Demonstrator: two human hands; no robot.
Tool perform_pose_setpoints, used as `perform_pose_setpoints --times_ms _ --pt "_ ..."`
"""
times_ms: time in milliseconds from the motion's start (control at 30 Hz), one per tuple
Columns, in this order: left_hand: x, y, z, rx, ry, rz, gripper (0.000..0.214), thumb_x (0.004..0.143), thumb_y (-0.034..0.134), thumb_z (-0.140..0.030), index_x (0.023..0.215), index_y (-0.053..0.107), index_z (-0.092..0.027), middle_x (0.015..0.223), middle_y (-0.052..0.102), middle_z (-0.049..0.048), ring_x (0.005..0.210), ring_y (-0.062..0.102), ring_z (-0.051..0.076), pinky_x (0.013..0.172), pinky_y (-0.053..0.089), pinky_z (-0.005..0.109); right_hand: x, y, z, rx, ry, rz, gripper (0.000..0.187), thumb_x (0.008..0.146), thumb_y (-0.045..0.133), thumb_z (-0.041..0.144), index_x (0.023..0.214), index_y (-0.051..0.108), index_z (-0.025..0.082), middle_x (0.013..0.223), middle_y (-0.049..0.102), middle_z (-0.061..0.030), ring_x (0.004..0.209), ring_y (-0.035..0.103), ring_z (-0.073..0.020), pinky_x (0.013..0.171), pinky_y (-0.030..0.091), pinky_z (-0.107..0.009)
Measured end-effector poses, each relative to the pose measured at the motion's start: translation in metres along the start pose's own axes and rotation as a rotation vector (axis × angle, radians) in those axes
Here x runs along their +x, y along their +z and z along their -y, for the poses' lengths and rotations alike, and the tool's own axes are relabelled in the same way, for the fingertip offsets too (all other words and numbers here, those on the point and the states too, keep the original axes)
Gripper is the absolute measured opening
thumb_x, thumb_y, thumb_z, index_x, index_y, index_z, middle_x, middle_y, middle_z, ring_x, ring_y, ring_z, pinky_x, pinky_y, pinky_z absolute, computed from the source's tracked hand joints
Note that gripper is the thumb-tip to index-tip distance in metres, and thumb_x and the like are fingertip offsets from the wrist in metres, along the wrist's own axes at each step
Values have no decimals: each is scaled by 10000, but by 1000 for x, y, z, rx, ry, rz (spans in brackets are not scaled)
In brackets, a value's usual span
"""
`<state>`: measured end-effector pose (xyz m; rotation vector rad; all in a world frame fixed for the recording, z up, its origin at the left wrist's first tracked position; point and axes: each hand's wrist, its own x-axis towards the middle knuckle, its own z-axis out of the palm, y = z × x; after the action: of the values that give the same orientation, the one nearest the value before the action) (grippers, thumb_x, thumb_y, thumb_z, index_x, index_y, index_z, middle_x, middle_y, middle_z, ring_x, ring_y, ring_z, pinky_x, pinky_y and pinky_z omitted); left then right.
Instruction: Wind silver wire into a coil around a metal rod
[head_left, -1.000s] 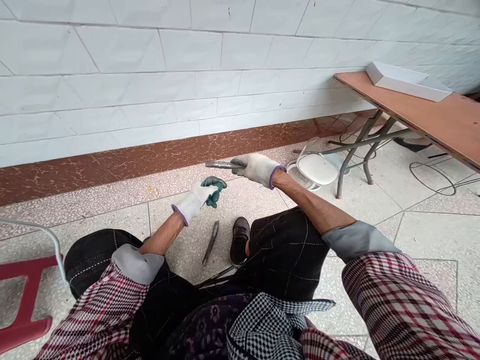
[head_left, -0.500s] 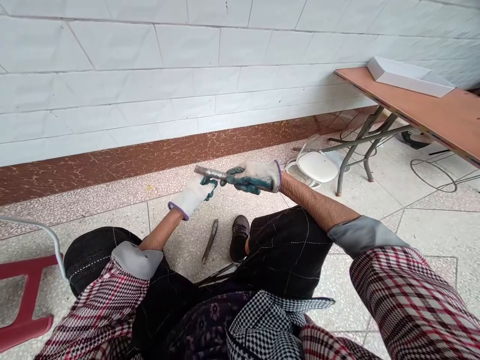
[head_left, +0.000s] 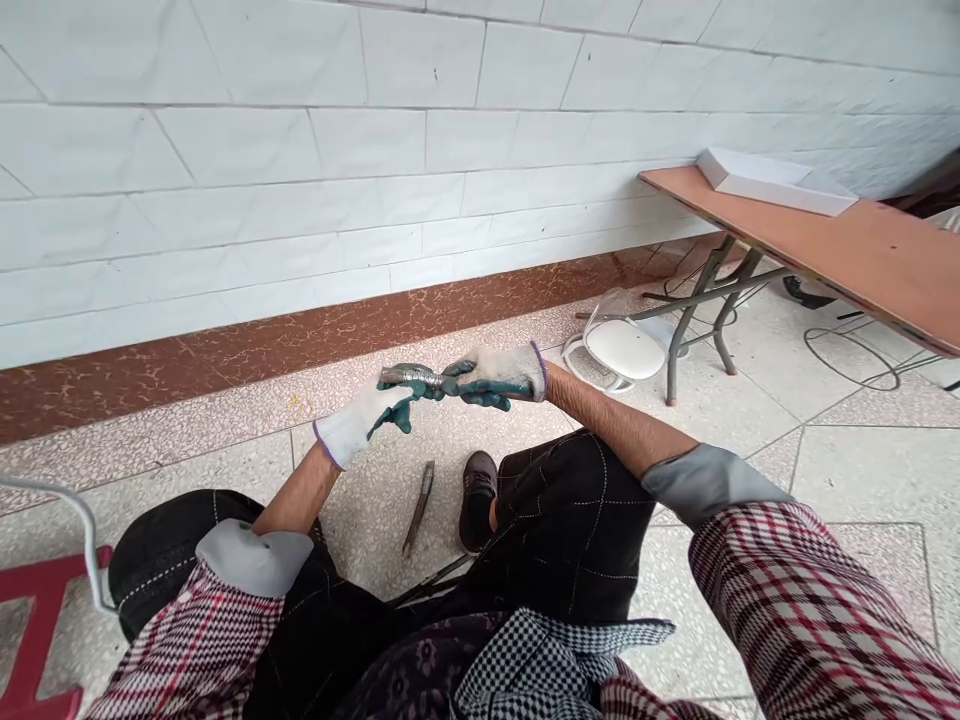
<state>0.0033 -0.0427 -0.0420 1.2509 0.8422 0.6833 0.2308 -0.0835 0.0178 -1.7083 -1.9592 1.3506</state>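
Note:
A short ridged steel rod (head_left: 406, 376) lies across both gloved hands above my lap. My right hand (head_left: 501, 378), in a white knit glove with a green rubber palm, is closed around its rear end. My left hand (head_left: 367, 420), gloved alike, has its green fingers wrapped around the rod's front part. A flat dark metal file (head_left: 418, 507) lies on the floor below them, next to my shoe (head_left: 478, 497). A long thin metal tool (head_left: 431, 582) lies partly hidden under my leg.
To the right stands a folding table (head_left: 795, 240) with a brown top, holding a white flat box (head_left: 772, 182). A white stool seat (head_left: 624, 350) lies beneath its edge, with black cable (head_left: 847, 358) on the floor. A red plastic stool (head_left: 37, 620) sits at lower left.
My left hand has moved from beside the rod onto it, so both hands now hold it. The rod has shifted left and lowered slightly, and the view has tilted a little.

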Motion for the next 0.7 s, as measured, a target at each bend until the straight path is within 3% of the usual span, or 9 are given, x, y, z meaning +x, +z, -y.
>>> perform_pose_setpoints --times_ms 133,233,333,433,500,567,700 --pt "3 5 1 -87 16 89 196 686 759 -273 834 703 -157 745 690 58 509 562 121 467 498 253 2 3 0 -181 -5 -57 226 888 688 382 1006 746 199 671 641 -4 552 564 -153 475 416 -228" --pt "9 9 8 -166 -76 -46 200 711 743 -267 863 695 -146 719 687 59 527 597 132 484 509 251 11 10 -1 -246 -10 -117 221 895 687 324 1078 723 207 799 680 -27 651 578 -162 541 391 -233" --pt "13 12 9 -193 -118 -187 117 744 699 -228 823 664 -149 665 644 26 507 570 117 478 502 243 19 20 -2 -512 -91 -243 269 950 611 305 1181 677 184 978 698 -90 754 587 -198 585 342 -273" --pt "11 14 1 -116 -77 -217 73 736 667 -215 718 615 -166 595 583 5 480 513 106 454 464 233 22 26 -1 -715 -171 -320 320 1019 504 354 1248 631 169 995 695 -115 762 584 -216 595 322 -301" --pt "7 14 -5 -41 -42 -194 110 714 664 -229 657 584 -179 540 535 -5 453 464 101 425 423 232 20 28 0 -579 -175 -299 257 1009 529 341 1180 635 181 901 674 -71 732 567 -186 598 343 -283" --pt "2 14 -10 5 -5 -170 157 677 670 -237 603 539 -194 502 490 -17 431 423 94 404 387 231 16 27 1 -286 -141 -226 166 994 544 316 1053 633 189 773 598 -11 642 519 -137 556 361 -250" --pt "-5 12 -14 71 65 -147 146 607 652 -205 573 511 -197 470 477 -22 419 411 87 392 320 216 8 19 -4 309 -94 45 214 1013 489 362 1070 607 193 674 456 56 455 370 -93 379 311 -226"
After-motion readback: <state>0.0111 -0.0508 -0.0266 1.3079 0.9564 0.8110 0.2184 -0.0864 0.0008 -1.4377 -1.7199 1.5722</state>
